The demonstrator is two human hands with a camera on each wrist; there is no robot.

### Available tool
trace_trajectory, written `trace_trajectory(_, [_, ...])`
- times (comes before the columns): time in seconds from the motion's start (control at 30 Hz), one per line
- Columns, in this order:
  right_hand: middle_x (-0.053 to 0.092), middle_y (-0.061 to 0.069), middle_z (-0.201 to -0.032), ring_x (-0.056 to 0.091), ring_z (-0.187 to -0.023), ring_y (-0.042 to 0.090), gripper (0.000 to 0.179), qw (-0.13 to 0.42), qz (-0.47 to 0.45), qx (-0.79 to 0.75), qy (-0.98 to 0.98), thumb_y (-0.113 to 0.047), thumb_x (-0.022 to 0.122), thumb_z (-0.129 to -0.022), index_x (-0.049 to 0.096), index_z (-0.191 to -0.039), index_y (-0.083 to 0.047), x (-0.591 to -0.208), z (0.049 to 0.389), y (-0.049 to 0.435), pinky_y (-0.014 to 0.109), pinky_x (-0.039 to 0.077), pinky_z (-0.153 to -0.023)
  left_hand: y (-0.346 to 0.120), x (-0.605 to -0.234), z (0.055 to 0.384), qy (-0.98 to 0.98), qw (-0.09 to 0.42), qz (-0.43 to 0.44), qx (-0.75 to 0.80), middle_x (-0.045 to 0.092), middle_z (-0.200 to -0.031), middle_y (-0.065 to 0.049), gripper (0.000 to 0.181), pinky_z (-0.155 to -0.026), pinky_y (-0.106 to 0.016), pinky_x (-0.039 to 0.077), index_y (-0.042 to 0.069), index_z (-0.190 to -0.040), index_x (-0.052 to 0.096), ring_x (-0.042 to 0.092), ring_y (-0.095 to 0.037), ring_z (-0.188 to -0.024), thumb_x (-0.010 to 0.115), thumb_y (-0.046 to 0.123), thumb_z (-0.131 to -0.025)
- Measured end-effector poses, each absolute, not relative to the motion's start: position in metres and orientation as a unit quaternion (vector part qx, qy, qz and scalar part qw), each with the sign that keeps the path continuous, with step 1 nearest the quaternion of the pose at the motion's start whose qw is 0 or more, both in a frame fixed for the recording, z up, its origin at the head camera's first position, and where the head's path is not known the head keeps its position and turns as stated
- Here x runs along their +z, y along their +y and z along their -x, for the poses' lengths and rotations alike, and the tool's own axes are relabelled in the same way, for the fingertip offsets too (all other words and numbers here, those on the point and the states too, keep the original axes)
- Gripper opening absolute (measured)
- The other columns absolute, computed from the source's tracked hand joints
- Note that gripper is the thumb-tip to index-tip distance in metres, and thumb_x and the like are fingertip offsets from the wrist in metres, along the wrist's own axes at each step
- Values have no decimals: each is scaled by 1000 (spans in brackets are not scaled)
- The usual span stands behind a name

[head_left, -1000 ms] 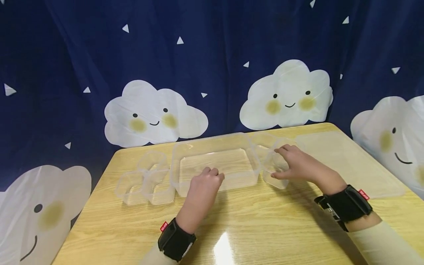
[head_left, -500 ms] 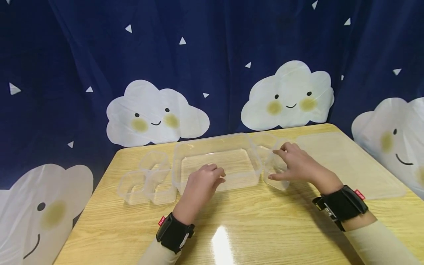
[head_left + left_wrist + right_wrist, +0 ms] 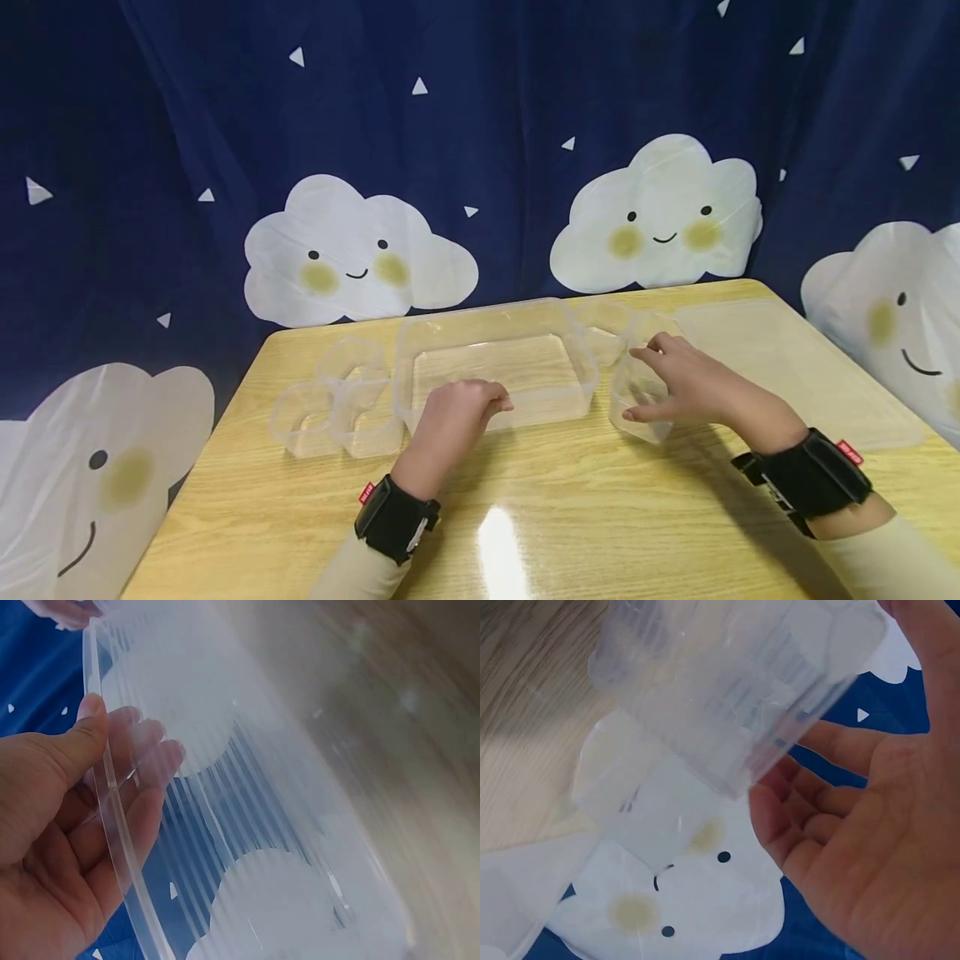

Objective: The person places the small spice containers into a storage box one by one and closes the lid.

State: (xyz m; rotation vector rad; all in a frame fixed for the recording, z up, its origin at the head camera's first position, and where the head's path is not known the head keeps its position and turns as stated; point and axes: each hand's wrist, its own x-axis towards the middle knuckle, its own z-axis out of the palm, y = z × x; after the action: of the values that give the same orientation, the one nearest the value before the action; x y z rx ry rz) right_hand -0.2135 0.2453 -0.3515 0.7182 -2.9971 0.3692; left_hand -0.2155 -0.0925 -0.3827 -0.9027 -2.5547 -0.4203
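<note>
My left hand is at the near wall of a large clear plastic box. In the left wrist view its thumb lies on one side of the box's rim and its fingers on the other, gripping it. Out to the right, my right hand holds a small clear angular cup, thumb on the near side and fingertips at the far rim. The right wrist view has this ribbed cup tilted across the frame, fingers curled at its edge. Another small clear cup stands behind it, close to the box.
Several similar clear cups stand together left of the box on the wooden table. A flat translucent sheet lies at the right. Behind the table hangs a dark blue curtain with smiling clouds.
My right hand has drawn slightly right and nearer with the small cup, widening the space between it and the box. The left hand stays at the box's rim, its wrist slightly turned.
</note>
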Motion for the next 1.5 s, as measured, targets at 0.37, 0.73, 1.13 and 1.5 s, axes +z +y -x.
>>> trace_trajectory(0.37, [59,32,-127,59,-114,47,87,12,-227,129,-965,-56,76,-85,55,-136,11,-351,202,256,58,51,-90,-93,-379,214,-919,172,309,-175,77,-89,6,16,-67,-31,57,19,-94,82,73,-13,-79,72,31,-91])
trace_trajectory(0.73, [62,26,-123,62,-113,43,81,86,-232,95,-964,-49,82,-82,59,-135,7,-306,206,255,57,52,-88,-89,-377,216,-924,161,292,-186,78,-89,4,17,-67,-33,58,18,-94,82,74,-15,-81,71,31,-92])
trace_trajectory(1.13, [60,23,-126,58,-116,38,80,112,-293,60,-948,-37,84,-79,54,-138,7,-269,242,221,52,52,-90,-92,-378,214,-929,153,288,-176,77,-90,5,20,-66,-34,58,19,-95,82,74,-15,-81,70,34,-93])
trace_trajectory(1.5, [58,24,-128,57,-115,37,78,88,-368,62,-923,-28,82,-78,51,-140,9,-272,284,180,50,51,-95,-90,-376,214,-930,147,285,-178,77,-91,4,18,-68,-33,59,18,-95,82,74,-15,-83,70,32,-93])
